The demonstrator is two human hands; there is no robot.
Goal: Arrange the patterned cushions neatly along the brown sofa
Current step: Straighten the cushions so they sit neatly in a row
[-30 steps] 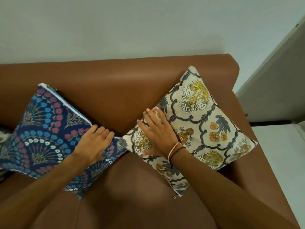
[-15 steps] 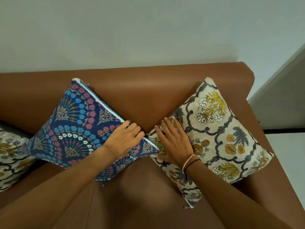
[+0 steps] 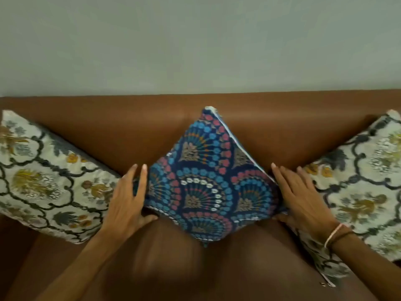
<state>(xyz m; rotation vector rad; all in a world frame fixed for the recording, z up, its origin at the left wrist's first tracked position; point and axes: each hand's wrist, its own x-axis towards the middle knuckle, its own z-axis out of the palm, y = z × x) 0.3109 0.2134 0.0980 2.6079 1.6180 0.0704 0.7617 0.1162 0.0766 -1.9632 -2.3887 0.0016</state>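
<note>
1. At 12 o'clock from the person, the blue cushion (image 3: 208, 183) stands on one corner as a diamond, leaning against the backrest of the sofa (image 3: 134, 127), between two cream cushions.
2. The left hand (image 3: 128, 200) lies flat with fingers together against the blue cushion's 9 o'clock corner, thumb tucked under its lower edge; the right hand (image 3: 303, 196) is spread flat at the 3 o'clock corner. Neither hand grasps anything; both press inward, palms open.
3. The left cream cushion (image 3: 50, 181) sits at 9 o'clock, the right cream cushion (image 3: 364, 183) at 3 o'clock, each also set as a diamond and touching a hand's outer side.
4. To finish this step well, I judge the pressure should be even from both sides, so the top point stays at 12 o'clock and does not tip (the white zip edge on the upper right makes any tilt easy to spot).
5. Release should be gentle and both sides together; a soft cushion balanced on a corner could slump forward.
6. The gaps to each cream cushion look roughly equal, so little sideways shifting seems needed.
</note>
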